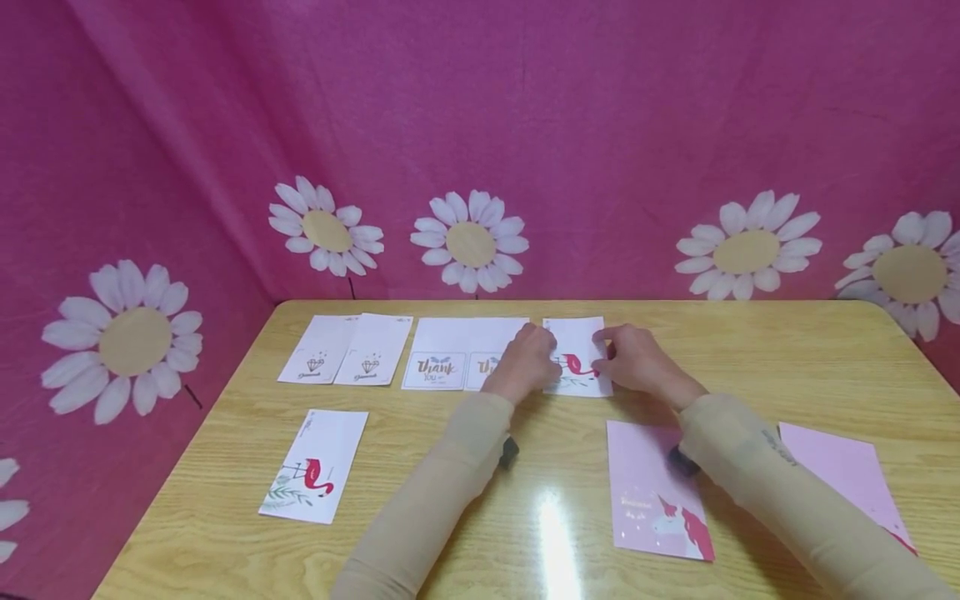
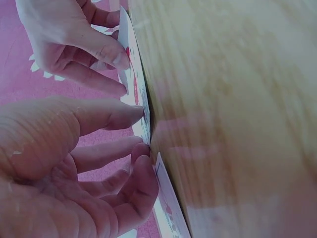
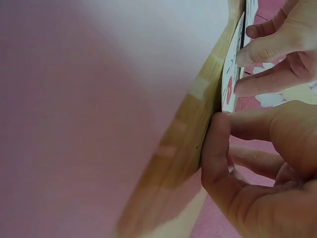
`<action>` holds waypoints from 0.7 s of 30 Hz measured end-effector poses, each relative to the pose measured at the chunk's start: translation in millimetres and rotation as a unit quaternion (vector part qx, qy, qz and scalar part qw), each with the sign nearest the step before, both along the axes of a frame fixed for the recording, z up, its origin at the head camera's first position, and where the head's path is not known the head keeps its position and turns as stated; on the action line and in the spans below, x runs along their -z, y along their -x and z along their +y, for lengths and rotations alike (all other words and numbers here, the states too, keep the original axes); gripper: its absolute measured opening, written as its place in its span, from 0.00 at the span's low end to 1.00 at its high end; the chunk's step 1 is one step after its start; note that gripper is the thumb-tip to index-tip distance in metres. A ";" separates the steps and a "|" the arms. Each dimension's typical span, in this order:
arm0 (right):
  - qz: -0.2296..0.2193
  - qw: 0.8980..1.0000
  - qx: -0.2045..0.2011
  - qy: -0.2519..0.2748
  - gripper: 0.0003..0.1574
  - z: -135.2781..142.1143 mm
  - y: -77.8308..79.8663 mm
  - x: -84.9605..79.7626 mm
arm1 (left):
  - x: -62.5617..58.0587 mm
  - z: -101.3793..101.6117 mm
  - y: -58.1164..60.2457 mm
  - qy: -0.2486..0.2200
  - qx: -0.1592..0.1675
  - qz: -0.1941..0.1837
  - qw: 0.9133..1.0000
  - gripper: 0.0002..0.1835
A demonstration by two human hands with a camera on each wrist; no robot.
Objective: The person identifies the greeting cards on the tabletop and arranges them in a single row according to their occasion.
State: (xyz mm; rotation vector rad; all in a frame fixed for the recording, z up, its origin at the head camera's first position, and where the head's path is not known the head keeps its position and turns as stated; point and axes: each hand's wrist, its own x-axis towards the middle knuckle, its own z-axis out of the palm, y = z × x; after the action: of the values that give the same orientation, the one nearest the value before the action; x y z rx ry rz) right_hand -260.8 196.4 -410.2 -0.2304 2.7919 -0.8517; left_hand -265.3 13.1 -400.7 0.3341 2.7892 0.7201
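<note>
Magenta daisy-print cloth (image 1: 600,125) rises behind. Left hand (image 1: 527,358) and right hand (image 1: 637,360), fingers bent, pinch opposite edges of a flamingo card (image 1: 576,354) right of frame centre; around them spreads a wood-grain desk (image 1: 757,358), a pink unicorn card (image 1: 647,471) lower right.

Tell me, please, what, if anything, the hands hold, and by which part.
The far flamingo card, by its side edges: the left hand at its left edge, the right hand at its right.

right thank-you print (image 1: 483,365): partly behind left hand (image 1: 524,358) | right pink card (image 1: 851,465): partly behind sleeve (image 1: 780,471)
</note>
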 end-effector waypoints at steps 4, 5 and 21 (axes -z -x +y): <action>0.027 0.999 -0.028 -0.011 0.08 -2.6 0.0 -0.8 | -2.0 -0.3 -1.6 0.000 -0.001 -0.001 1.000 0.20; 0.038 0.998 -0.037 -0.016 0.03 -3.3 -0.1 -1.0 | -2.3 -0.4 -2.2 0.000 -0.002 -0.001 1.000 0.20; 0.095 0.985 -0.080 -0.117 0.16 -1.8 -4.8 -1.6 | -1.3 -2.1 -2.5 -0.008 0.004 0.006 1.000 0.12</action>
State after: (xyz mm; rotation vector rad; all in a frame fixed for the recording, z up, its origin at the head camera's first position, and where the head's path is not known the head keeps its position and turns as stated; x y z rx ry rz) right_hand -256.1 194.5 -408.6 -0.5127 2.9644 -0.4825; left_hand -262.8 11.0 -399.5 0.3534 2.7927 0.7409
